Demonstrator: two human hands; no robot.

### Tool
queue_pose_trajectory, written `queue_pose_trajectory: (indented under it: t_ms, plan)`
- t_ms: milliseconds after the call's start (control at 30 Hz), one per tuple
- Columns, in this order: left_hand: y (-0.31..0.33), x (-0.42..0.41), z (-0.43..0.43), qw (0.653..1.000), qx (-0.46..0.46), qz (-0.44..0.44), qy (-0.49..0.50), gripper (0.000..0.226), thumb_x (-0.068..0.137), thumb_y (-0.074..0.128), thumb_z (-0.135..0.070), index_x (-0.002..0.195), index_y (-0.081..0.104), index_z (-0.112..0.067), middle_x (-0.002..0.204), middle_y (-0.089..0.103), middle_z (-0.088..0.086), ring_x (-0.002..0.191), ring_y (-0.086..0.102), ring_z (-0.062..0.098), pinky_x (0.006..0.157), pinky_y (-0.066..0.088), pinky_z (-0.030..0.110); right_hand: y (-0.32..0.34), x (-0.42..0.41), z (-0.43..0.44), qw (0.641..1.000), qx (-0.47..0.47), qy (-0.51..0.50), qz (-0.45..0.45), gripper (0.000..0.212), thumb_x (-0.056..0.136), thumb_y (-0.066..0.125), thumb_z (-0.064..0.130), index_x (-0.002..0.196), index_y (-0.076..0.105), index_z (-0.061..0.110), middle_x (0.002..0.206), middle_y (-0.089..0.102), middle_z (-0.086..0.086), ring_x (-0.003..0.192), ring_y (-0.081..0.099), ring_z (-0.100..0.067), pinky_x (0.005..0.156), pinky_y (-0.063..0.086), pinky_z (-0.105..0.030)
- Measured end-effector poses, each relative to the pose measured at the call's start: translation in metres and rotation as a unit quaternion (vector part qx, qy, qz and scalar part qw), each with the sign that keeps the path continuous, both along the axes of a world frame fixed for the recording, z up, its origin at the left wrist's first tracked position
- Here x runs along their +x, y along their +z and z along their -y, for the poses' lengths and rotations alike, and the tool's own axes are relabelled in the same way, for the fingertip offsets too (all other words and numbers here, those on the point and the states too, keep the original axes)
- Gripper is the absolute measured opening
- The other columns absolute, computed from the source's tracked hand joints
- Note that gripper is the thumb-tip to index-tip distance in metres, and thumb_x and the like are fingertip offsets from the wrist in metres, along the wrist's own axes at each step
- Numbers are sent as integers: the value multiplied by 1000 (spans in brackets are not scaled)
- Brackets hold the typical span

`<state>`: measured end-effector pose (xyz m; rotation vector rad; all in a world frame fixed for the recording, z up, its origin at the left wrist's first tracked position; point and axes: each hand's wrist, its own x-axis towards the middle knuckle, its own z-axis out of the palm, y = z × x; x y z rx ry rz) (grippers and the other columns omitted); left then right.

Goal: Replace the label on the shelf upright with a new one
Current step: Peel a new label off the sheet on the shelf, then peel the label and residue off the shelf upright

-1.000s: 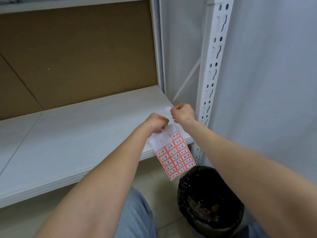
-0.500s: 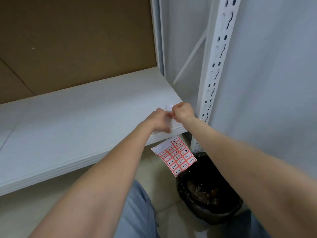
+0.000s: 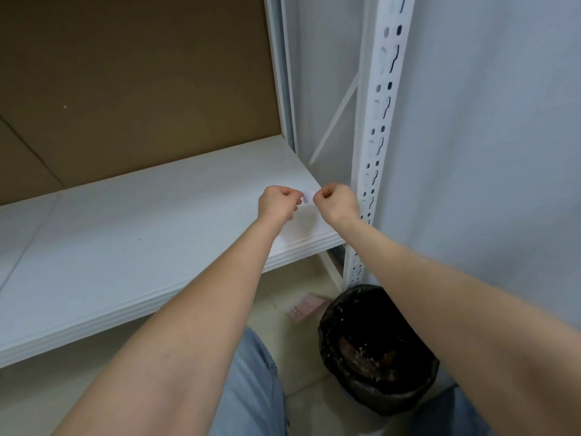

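Note:
Both my hands are raised over the right front corner of the white shelf board (image 3: pixel 132 247). My left hand (image 3: pixel 278 202) and my right hand (image 3: pixel 336 201) have curled fingers and pinch a small white label (image 3: pixel 308 196) between them. The perforated white shelf upright (image 3: pixel 379 146) stands just right of my right hand. A sheet of red-bordered labels (image 3: pixel 306 306) lies blurred on the floor below the shelf. No label shows on the visible part of the upright.
A bin with a black liner (image 3: pixel 377 350) stands on the floor beside the upright's foot, next to the label sheet. A brown back panel (image 3: pixel 125 89) closes the shelf behind. A white wall (image 3: pixel 503 152) runs along the right. My jeans-clad knees are at the bottom.
The label sheet has left my hands and dropped to the floor by the bin. My hands stayed at the shelf corner and now pinch only a small white label.

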<state>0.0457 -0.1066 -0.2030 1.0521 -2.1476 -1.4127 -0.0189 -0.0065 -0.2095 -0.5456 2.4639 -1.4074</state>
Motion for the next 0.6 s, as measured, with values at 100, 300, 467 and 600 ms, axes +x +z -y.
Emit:
queue_pose_trajectory:
  t_ms: [100, 300, 467, 600]
  plan:
    - [14, 2, -9, 998, 56, -19, -17, 28, 96, 49, -27, 102, 69, -9, 99, 71, 6, 93, 66, 22, 82, 55, 34, 10, 3, -7, 1000, 1, 16, -17, 15, 89, 51, 24, 78, 60, 20, 62, 51, 7, 70, 51, -20, 56, 35, -23]
    - [40, 8, -26, 992, 116, -55, -13, 29, 92, 55, -27, 109, 67, -7, 102, 70, 8, 88, 66, 20, 78, 56, 32, 31, 11, -23, 996, -46, 70, -26, 21, 92, 50, 25, 95, 70, 19, 91, 66, -1, 90, 58, -21, 82, 47, -33]
    - [63, 12, -35, 984, 140, -113, 5, 23, 89, 57, -16, 110, 63, -6, 96, 66, 8, 75, 65, 15, 69, 56, 28, 49, 10, -36, 993, -108, 5, -42, 10, 84, 56, 26, 85, 66, 24, 82, 66, 6, 84, 62, -18, 76, 49, -31]
    - [87, 12, -48, 981, 133, -134, -33, 15, 91, 53, -9, 96, 67, -12, 92, 67, 8, 69, 63, 14, 66, 55, 25, 70, 3, -49, 982, -190, -10, -10, 18, 81, 65, 20, 66, 58, 26, 67, 57, 11, 72, 54, -13, 68, 43, -24]
